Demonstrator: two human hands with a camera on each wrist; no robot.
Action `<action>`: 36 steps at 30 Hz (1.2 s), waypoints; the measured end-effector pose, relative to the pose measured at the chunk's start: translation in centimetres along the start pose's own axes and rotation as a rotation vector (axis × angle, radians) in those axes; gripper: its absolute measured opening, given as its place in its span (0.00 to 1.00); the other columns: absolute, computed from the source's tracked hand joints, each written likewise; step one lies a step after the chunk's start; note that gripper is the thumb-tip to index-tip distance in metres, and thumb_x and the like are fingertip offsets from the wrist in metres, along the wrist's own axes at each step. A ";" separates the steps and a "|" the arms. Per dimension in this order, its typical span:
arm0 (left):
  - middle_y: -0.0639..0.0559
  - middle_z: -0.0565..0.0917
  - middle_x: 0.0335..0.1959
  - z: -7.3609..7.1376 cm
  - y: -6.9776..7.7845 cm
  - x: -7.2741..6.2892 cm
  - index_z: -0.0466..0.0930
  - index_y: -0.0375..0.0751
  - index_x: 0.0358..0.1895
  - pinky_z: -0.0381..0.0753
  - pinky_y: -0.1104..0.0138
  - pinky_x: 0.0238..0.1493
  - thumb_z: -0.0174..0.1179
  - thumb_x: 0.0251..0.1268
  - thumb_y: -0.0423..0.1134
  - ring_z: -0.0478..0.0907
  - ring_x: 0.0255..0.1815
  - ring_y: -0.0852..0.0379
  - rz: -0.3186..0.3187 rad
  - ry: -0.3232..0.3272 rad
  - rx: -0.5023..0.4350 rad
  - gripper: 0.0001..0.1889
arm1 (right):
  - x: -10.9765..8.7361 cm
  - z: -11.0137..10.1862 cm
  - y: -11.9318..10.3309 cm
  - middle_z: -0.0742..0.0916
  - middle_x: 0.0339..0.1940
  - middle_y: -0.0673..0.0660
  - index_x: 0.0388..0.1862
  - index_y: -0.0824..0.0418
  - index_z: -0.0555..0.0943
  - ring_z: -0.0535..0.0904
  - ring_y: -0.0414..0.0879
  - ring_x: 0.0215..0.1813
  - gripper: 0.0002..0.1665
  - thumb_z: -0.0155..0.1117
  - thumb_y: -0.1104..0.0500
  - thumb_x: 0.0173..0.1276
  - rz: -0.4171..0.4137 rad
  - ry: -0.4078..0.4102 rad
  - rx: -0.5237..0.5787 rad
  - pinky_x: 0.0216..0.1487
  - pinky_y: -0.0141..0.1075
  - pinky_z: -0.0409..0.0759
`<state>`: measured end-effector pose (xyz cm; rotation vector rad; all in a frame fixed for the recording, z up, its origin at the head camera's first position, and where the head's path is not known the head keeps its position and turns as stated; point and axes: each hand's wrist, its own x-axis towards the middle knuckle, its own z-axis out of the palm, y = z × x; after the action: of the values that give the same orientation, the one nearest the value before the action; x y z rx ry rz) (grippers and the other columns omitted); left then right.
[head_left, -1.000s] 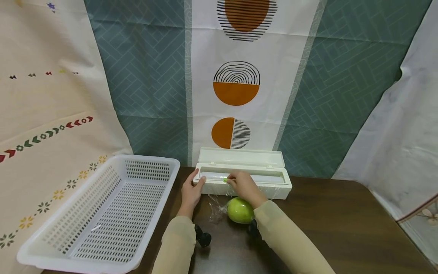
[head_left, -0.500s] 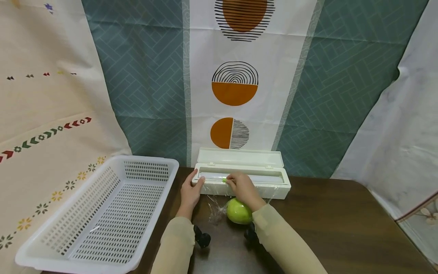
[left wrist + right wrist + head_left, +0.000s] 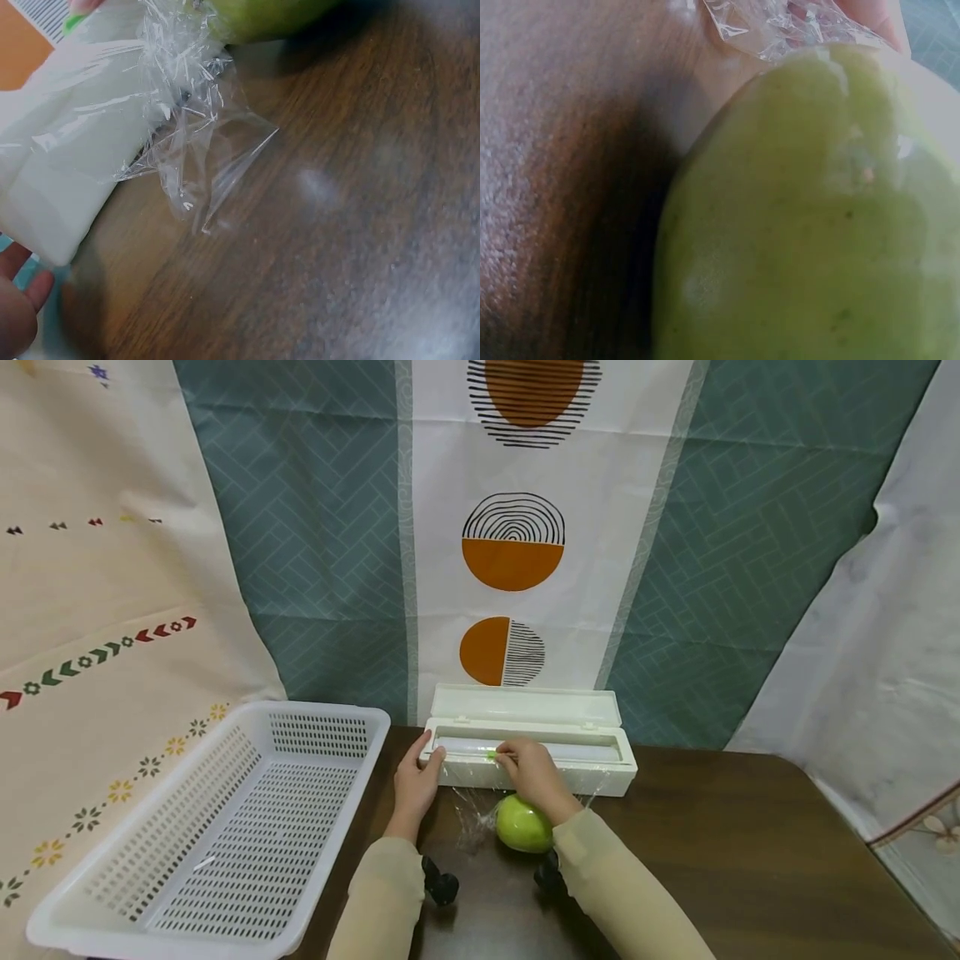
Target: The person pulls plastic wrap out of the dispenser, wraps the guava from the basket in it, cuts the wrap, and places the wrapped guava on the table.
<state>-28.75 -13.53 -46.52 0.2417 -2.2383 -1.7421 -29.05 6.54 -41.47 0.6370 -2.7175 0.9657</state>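
Note:
A white cling film dispenser (image 3: 525, 777) lies crosswise on the table with its lid raised and a roll inside. My left hand (image 3: 416, 785) grips its left end, thumb at the front edge. On the front rim, my right hand (image 3: 531, 770) pinches a small green slide cutter (image 3: 491, 754), left of the middle. Clear cling film (image 3: 187, 112) hangs over the dispenser's front and bunches up beside a green fruit (image 3: 523, 824). The fruit, shiny under film, sits just below my right wrist and fills much of the right wrist view (image 3: 802, 225).
To the left stands a large white perforated basket (image 3: 262, 827). The dark wooden table (image 3: 720, 835) extends to the right. Patterned cloths (image 3: 330, 527) hang behind and at both sides, close to the dispenser's raised lid.

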 end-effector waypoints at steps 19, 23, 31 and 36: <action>0.45 0.72 0.66 0.9 0.8 -0.1 0.72 0.50 0.65 0.62 0.50 0.68 0.65 0.57 0.55 0.64 0.69 0.44 0.012 0.121 0.015 0.32 | 0.0 -0.1 0.2 0.85 0.48 0.61 0.47 0.63 0.82 0.82 0.53 0.50 0.14 0.60 0.57 0.68 -0.008 0.026 0.021 0.50 0.42 0.81; 0.46 0.72 0.66 1.1 0.6 -0.1 0.72 0.50 0.64 0.63 0.51 0.68 0.65 0.58 0.51 0.65 0.69 0.46 0.016 0.139 0.032 0.30 | 0.1 0.0 0.6 0.84 0.52 0.62 0.53 0.65 0.80 0.82 0.55 0.52 0.20 0.63 0.54 0.66 -0.014 0.040 0.054 0.54 0.45 0.79; 0.49 0.70 0.68 1.0 0.6 -0.2 0.71 0.52 0.65 0.60 0.50 0.69 0.61 0.62 0.49 0.62 0.70 0.46 0.013 0.122 0.050 0.27 | 0.2 0.0 0.6 0.85 0.49 0.59 0.47 0.62 0.82 0.82 0.53 0.51 0.14 0.59 0.56 0.69 -0.043 0.026 0.028 0.51 0.42 0.80; 0.48 0.70 0.68 1.0 0.7 -0.2 0.70 0.50 0.66 0.60 0.51 0.70 0.60 0.63 0.48 0.62 0.71 0.46 0.017 0.114 0.048 0.27 | 0.1 0.0 0.4 0.85 0.47 0.58 0.44 0.61 0.83 0.82 0.52 0.49 0.11 0.58 0.57 0.70 -0.048 0.028 -0.019 0.48 0.42 0.81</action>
<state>-28.82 -12.38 -46.07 0.3232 -2.1956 -1.6250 -29.38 6.81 -41.64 0.6772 -2.6713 0.9300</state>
